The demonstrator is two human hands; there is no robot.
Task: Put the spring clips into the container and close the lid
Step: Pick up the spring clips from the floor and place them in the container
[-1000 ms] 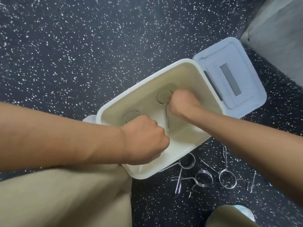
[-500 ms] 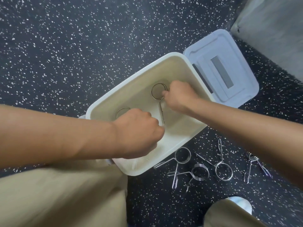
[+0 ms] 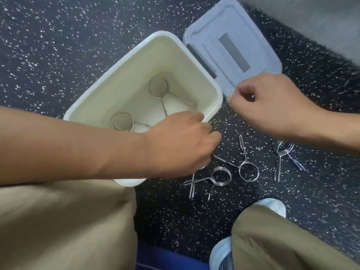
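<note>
1. Clips lay on the floor, near and right of the bin.
2. Left hand hovered over them, fingers curled, empty as far as visible.
3. Right hand, loosely curled, held nothing.
4. Two clips sat inside; lid lay open, far right.
5. Advice: pinch one coil, lift it clear of tangled legs.

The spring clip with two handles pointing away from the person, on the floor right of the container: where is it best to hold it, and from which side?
Probably pinch that spring clip by its two splayed handles, coming from above. It lies flat on the floor, handles clear of the neighbouring clip, and the right hand hovers nearest.
</note>
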